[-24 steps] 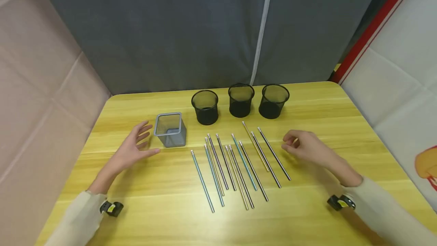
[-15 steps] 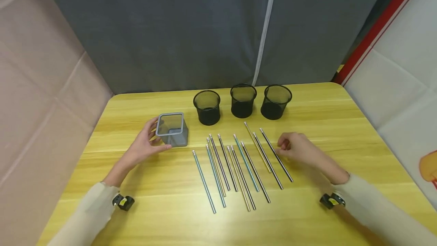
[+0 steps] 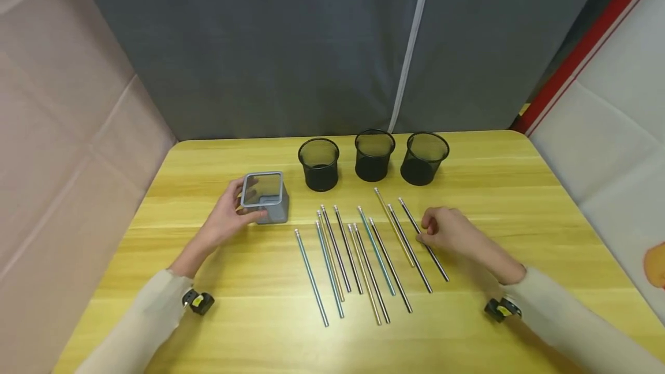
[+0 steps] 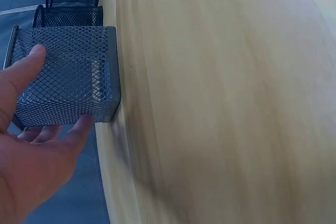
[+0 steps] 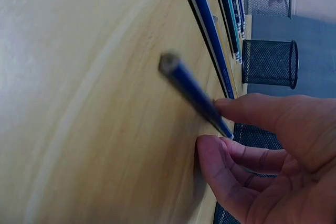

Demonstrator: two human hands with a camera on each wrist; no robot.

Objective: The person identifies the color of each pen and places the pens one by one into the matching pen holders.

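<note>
My left hand (image 3: 228, 218) grips the square grey mesh pencil holder (image 3: 275, 212). In the left wrist view its thumb lies on one mesh side and the fingers reach along another. The holder stands upright on the table. My right hand (image 3: 452, 235) pinches the rightmost dark pencil (image 3: 410, 215) between thumb and index finger. That pencil slants across the tabletop, its middle partly covered by the fingertips. In the right wrist view its blunt end (image 5: 170, 64) points toward the camera. Several other pencils (image 3: 381, 253), dark, gold and teal, lie in a loose row left of it.
Three round black mesh cups stand along the back: a left cup (image 3: 320, 175), a middle cup (image 3: 372, 166) and a right cup (image 3: 419, 169). A grey curtain (image 3: 291, 45) hangs behind the wooden table (image 3: 234, 316). Pale fabric walls flank both sides.
My left hand has moved right, from beside the grey holder to around it. My right hand has moved left, onto the rightmost dark pencil. The whole view has shifted slightly.
</note>
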